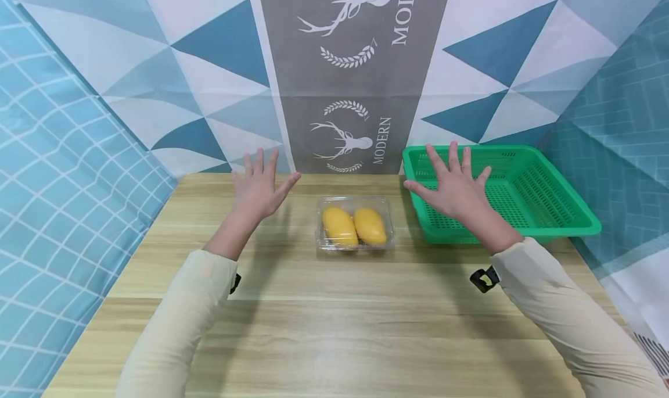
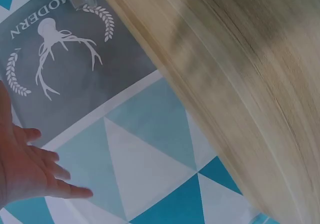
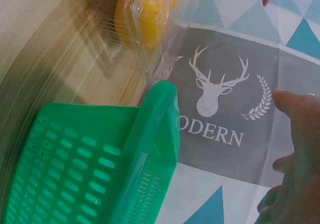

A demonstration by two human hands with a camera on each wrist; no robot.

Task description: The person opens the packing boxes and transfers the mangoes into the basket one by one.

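Two yellow mangoes (image 1: 340, 226) lie side by side in a clear plastic box (image 1: 355, 248) near the back middle of the table. My left hand (image 1: 257, 190) is held in the air to the left of the box, fingers spread and holding nothing. To the right, my right hand (image 1: 456, 190) hovers over the left part of a green plastic basket (image 1: 554, 229), its fingers also spread and nothing in them. In the right wrist view the box (image 3: 150, 59) with a mango (image 3: 142, 17) stands just beside the basket (image 3: 85, 149).
The wooden table (image 1: 334, 328) backs onto a patterned cloth (image 1: 219, 67) with a grey panel (image 1: 355, 78) of deer prints. A blue checked cloth (image 1: 63, 171) hangs at the left, a teal one (image 1: 622, 154) at the right. A black band (image 1: 485, 279) sits at my right cuff.
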